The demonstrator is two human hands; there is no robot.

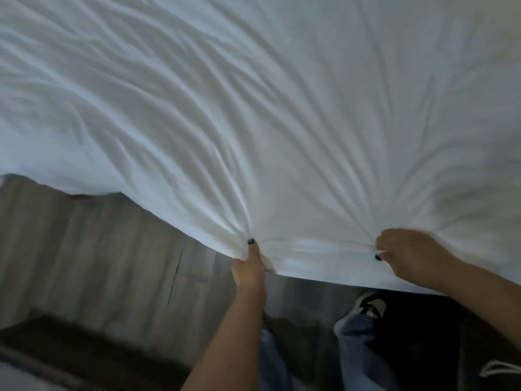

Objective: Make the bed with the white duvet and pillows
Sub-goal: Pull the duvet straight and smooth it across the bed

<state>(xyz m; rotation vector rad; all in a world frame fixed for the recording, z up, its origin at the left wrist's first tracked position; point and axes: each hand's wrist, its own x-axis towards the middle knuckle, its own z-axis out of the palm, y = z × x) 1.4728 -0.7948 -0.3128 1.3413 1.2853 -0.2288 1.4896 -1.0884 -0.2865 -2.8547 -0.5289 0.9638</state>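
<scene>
Your left hand (249, 266) pinches the near edge of the white duvet (253, 108), thumb on top with its dark-painted nail showing and the fingers tucked under the hem. Your right hand (408, 256) grasps the same edge further to the right, fingers curled round a bunch of fabric, one dark nail visible by the fold. Both hands are clenched on the cloth, neither released.

The duvet fills the upper part of the view, spread wide and lifted at the edge you hold. Long creases fan out from each grip point and run up and away across the fabric, while the stretch of hem between your two hands sags a little. To the left of your left hand the edge rises and trails off towards the far left of the frame.

Below the hem you see grey wood-plank flooring (112, 249), with a darker rug (84, 345) at the lower left. Your legs in blue jeans (355, 342) stand beneath your forearms, and a dark-and-white shoe (370, 303) shows just under the duvet's edge, near your right wrist. No pillow can be made out in this view; the picture is somewhat blurred.
</scene>
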